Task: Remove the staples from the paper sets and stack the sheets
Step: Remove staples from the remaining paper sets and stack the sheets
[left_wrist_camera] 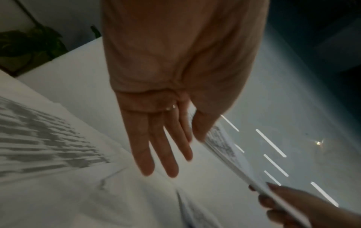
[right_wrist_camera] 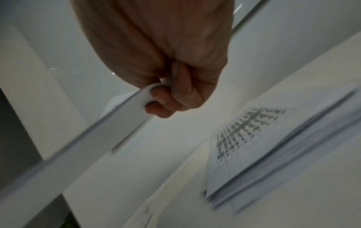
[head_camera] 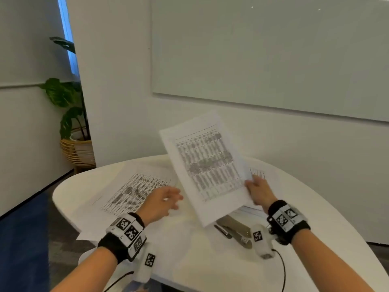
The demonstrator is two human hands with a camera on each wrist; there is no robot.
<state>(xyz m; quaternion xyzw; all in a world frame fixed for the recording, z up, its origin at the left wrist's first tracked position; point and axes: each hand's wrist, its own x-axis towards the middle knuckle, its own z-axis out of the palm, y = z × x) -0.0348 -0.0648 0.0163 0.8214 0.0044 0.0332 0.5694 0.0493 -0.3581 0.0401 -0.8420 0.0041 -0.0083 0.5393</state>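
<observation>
Smooth rounded white table (head_camera: 315,218), thin printed sheets (head_camera: 207,167).

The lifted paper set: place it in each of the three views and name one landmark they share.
Head: the lifted paper set is centre frame, tilted above the table.
Left wrist: lower right, seen edge-on.
Right wrist: a blurred band from centre to lower left.
Shared landmark: the right hand pinching its edge.

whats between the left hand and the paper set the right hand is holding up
Nothing: in the head view, only bare white table shows in the gap between the open left hand and the raised paper set held by the right hand.
</observation>
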